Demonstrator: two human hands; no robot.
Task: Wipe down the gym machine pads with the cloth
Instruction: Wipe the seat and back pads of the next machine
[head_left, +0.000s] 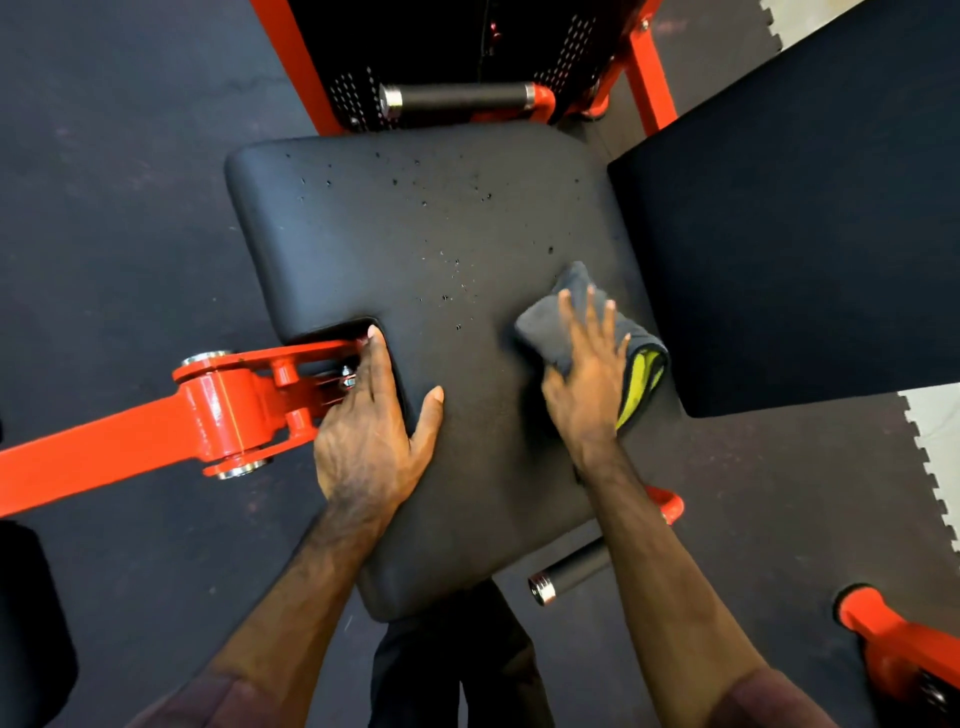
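Observation:
A black seat pad (415, 249) fills the middle of the view, speckled with small droplets on its far half. My right hand (589, 374) lies flat, fingers spread, pressing a folded grey cloth (558, 325) with a yellow-green inner face onto the pad's right edge. My left hand (371, 431) grips the pad's left side at a notch, thumb on top and fingers wrapped over the edge beside an orange pivot bracket (234, 410). A second black pad (789, 208) stands to the right.
An orange lever arm (88, 467) runs off to the left. Black grip handles sit at the far side (462, 98) and below the seat (569, 574). Orange frame legs (904, 649) stand at lower right. Dark rubber floor tiles (119, 182) surround the machine.

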